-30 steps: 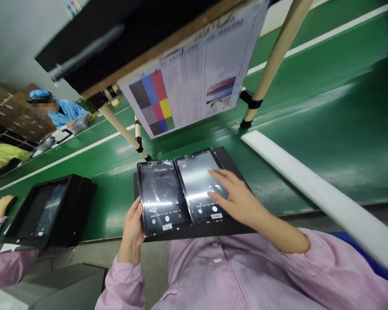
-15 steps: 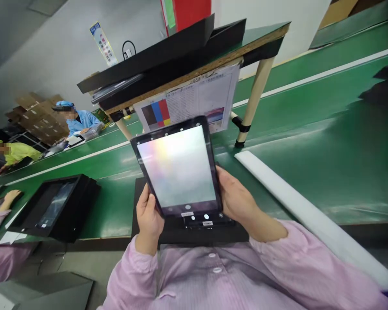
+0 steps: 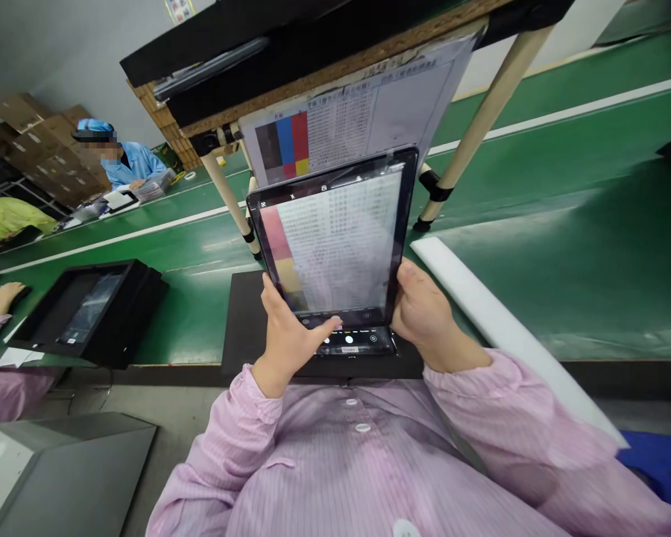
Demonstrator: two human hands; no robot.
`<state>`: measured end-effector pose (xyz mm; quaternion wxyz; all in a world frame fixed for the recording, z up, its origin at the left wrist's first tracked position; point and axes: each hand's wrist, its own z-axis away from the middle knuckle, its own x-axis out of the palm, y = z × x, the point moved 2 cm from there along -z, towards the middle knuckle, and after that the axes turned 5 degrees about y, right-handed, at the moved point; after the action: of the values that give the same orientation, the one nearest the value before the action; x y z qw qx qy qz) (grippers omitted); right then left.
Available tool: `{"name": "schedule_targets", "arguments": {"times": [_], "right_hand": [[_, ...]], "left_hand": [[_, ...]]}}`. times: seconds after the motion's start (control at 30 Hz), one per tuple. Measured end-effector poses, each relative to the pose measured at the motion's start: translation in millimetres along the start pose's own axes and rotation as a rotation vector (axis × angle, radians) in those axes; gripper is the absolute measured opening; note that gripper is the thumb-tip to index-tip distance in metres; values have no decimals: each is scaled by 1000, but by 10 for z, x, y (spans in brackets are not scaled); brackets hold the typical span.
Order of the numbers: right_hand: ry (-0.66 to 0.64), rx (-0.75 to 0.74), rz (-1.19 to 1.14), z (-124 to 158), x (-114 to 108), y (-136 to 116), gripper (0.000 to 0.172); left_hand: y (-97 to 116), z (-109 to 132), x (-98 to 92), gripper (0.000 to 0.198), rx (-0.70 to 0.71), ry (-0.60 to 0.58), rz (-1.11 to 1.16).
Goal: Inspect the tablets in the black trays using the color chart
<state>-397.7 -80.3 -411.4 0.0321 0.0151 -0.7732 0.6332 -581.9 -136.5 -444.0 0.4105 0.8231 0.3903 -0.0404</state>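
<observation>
Between my hands a black-framed tablet point(image 3: 335, 239) is held tilted up, its camera view showing blurred text lines and color blocks. My left hand point(image 3: 288, 332) grips the lower left edge, its thumb over the round button at the bottom of the screen. Around the right edge, my right hand point(image 3: 425, 309) is closed, its fingers partly behind the tablet. A second tablet point(image 3: 363, 341), also lit with a camera screen, lies below on a black mat point(image 3: 243, 321). Behind the held tablet, a printed chart point(image 3: 341, 119) with text and color blocks hangs from a shelf.
The shelf point(image 3: 324, 71) stands on pole legs over the green bench point(image 3: 537, 246). A long white strip point(image 3: 508, 335) lies to the right. At left are a black tray point(image 3: 89, 309) holding a dark device, and a neighbor's hand point(image 3: 8, 294). Two people work farther back.
The tablet has moved up and right, nearer the chart, and its screen now shows text instead of a bright blur. My left thumb has moved onto the screen's bottom button.
</observation>
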Motion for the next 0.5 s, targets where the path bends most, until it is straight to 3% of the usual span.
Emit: {"name": "schedule_targets", "arguments": {"times": [0.2,0.3,0.4,0.5], "right_hand": [[-19,-6,-187,-7,32,35,59],[-52,-5,-294,-4,52,44,52],[-93,12,-300,11,53,30,50],[-133,-33,-162,32,50,-72,51]], "left_hand": [[-16,12,-5,143,-29,23,28],[-52,15,-26,138,-71,53,173],[-122,-15,-55,95,-188,106,629],[-227,-72,-73,57,-498,135,1072]]}}
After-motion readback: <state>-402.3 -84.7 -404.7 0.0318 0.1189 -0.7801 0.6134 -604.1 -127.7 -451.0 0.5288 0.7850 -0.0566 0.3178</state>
